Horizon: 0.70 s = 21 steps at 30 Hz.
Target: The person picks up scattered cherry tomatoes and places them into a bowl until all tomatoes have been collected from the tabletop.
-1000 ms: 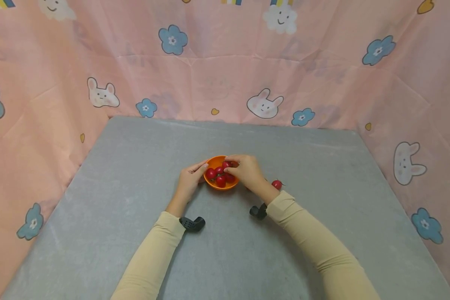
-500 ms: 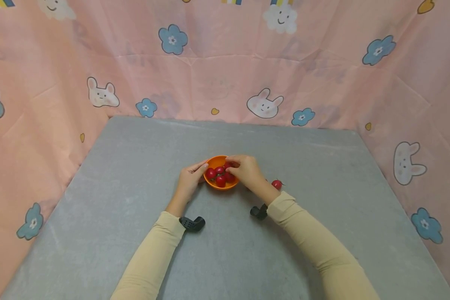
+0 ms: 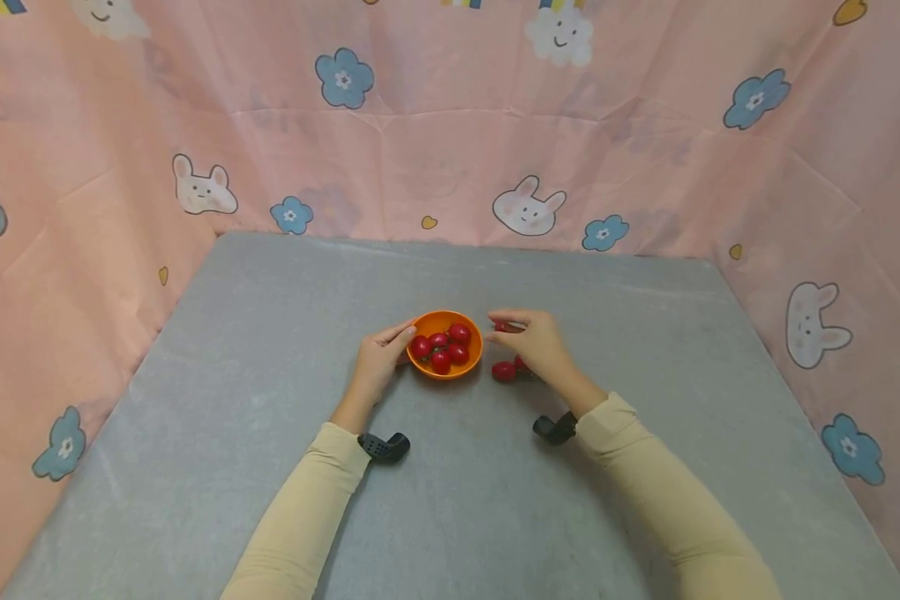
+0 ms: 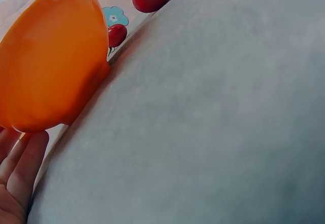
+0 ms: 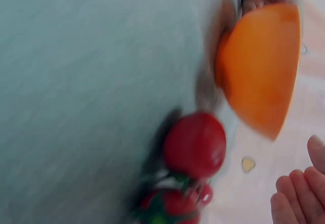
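Observation:
An orange bowl point(image 3: 468, 364) with several red cherry tomatoes point(image 3: 440, 362) in it stands mid-table. My left hand point(image 3: 375, 363) holds the bowl's left side, thumb at the rim and the other fingers point(image 4: 28, 165) against its outside. Just right of the bowl is my right hand point(image 3: 536, 343), apart from the rim with nothing between thumb and fingers. Under and beside it lie loose cherry tomatoes point(image 3: 504, 372), partly hidden by the hand in the head view. In the right wrist view a tomato point(image 5: 195, 145) and another tomato point(image 5: 170, 207) with a green calyx lie near the bowl.
The grey table point(image 3: 435, 500) runs back to a pink printed curtain point(image 3: 420, 150), which also hangs along both sides. A black wrist mount point(image 3: 385, 448) sits on the left wrist and another black mount point(image 3: 554, 429) on the right.
My right hand has let go of a tomato in the bowl and moved right, out over the loose tomatoes. My left hand and the bowl have stayed in place.

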### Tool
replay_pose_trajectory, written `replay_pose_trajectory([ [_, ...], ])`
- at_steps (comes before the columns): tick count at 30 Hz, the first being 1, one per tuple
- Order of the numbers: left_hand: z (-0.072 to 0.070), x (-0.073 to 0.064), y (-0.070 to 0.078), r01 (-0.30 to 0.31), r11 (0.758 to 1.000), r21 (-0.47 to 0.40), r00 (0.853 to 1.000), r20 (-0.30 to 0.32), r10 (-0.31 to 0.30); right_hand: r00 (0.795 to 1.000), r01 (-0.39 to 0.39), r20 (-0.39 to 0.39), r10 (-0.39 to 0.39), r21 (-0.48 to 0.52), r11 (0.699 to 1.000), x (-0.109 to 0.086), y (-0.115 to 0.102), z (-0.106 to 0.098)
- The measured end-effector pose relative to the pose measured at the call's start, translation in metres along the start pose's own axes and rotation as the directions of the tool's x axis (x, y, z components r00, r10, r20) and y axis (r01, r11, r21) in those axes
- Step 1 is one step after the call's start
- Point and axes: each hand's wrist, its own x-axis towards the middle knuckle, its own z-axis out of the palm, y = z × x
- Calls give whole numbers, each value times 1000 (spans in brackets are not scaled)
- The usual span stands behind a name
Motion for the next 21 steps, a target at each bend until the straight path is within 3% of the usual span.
replay_pose_trajectory([
  [6, 0, 1, -1, -2, 1000, 1, 1000, -3, 2, 996, -88, 20, 87, 25, 996, -8, 17, -19],
  [21, 1, 1, -1, -6, 1000, -14, 1000, -5, 6, 995, -95, 10, 95, 22, 995, -24, 42, -48],
])
